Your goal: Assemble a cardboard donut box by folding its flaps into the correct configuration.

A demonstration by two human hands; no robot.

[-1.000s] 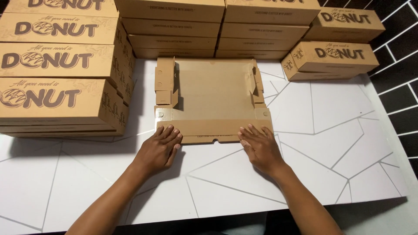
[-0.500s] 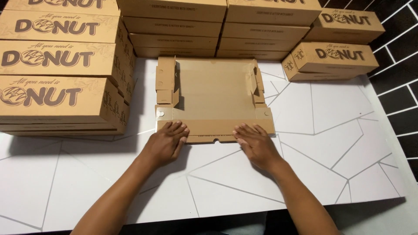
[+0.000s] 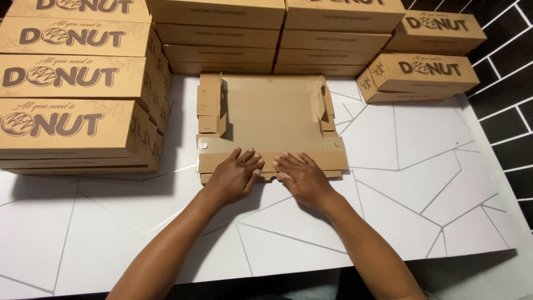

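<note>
A flat brown cardboard box (image 3: pixel 270 116) lies open on the white table (image 3: pixel 422 183). Both hands rest on the box's front flap, side by side. The left hand (image 3: pixel 236 176) and the right hand (image 3: pixel 302 178) are open and press down, gripping nothing. Stacks of closed boxes (image 3: pixel 78 89) stand left of and behind the flat box.

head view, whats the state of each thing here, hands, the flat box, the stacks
flat cardboard box blank: unfolded, lying flat on the table, side flaps partly raised
front flap: folded down flat, pressed under both hands
left hand: open, palm down on the front flap
right hand: open, palm down on the front flap
stacked boxes at left: assembled, closed, piled up
stacked boxes at back: closed, piled up
white table: bears everything
</note>
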